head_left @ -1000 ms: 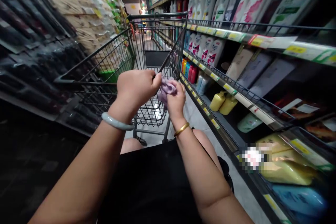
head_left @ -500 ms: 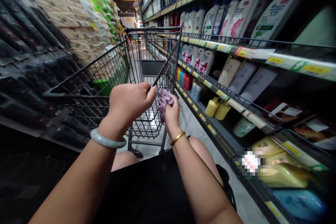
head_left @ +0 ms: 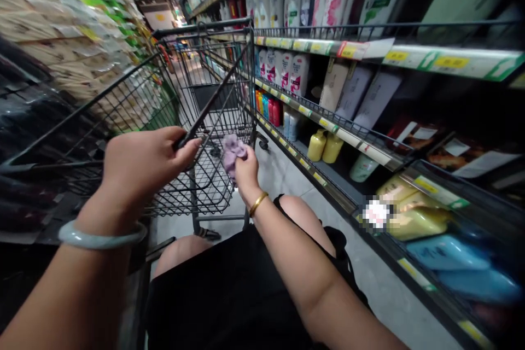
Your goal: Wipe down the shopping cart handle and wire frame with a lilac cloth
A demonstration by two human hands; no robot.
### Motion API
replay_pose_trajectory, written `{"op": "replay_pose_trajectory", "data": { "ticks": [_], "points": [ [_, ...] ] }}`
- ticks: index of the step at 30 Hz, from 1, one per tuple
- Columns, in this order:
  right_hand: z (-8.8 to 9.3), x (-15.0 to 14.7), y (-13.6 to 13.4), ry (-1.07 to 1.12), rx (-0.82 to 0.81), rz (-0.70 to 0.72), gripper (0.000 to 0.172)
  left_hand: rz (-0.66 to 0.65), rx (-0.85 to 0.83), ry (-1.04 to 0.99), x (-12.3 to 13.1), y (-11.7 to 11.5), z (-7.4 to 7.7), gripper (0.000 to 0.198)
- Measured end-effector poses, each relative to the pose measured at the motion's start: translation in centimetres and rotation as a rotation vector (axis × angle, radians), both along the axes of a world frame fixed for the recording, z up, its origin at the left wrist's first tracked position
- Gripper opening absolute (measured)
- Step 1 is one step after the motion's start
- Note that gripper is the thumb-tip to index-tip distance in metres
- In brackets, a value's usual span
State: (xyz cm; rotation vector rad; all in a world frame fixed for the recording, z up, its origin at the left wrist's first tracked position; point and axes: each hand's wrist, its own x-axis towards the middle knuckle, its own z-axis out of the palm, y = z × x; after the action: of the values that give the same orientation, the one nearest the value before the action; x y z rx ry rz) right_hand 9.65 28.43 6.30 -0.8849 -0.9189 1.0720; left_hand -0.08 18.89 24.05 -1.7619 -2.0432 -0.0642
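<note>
A black wire shopping cart (head_left: pixel 123 104) stands in the aisle just ahead of my knees. My left hand (head_left: pixel 141 161) is closed on the cart's near rim bar, thumb and fingers pinching the dark rail. My right hand (head_left: pixel 246 169) is closed around a crumpled purple cloth (head_left: pixel 230 150), held against the cart's near right corner. A pale green bangle is on my left wrist and a gold one on my right.
Shelves (head_left: pixel 361 147) of shampoo and bottle goods run along the right, with yellow bottles (head_left: pixel 324 146) low down. Stacked paper goods (head_left: pixel 61 27) and dark packages line the left. The grey floor (head_left: pixel 279 175) runs ahead beside the cart.
The view has swung right, so the cart and both hands sit further left. My left hand stays on the rail, and my right hand with the cloth is now a little apart from it.
</note>
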Motion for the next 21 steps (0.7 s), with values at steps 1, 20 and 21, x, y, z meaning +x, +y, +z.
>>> {"op": "replay_pose_trajectory", "data": {
  "ticks": [1, 20, 21],
  "points": [
    [0.5, -0.1, -0.4, -0.011, 0.034, 0.005, 0.032, 0.016, 0.005, 0.002, -0.2, 0.0, 0.0, 0.056],
    [4.9, 0.3, -1.7, -0.083, 0.512, 0.026, 0.036, -0.016, -0.009, 0.000, -3.4, -2.0, 0.0, 0.061],
    [4.3, 0.3, -1.3, -0.084, 0.467, 0.019, 0.036, -0.023, -0.005, -0.006, -3.7, -2.1, 0.1, 0.060]
  ]
}}
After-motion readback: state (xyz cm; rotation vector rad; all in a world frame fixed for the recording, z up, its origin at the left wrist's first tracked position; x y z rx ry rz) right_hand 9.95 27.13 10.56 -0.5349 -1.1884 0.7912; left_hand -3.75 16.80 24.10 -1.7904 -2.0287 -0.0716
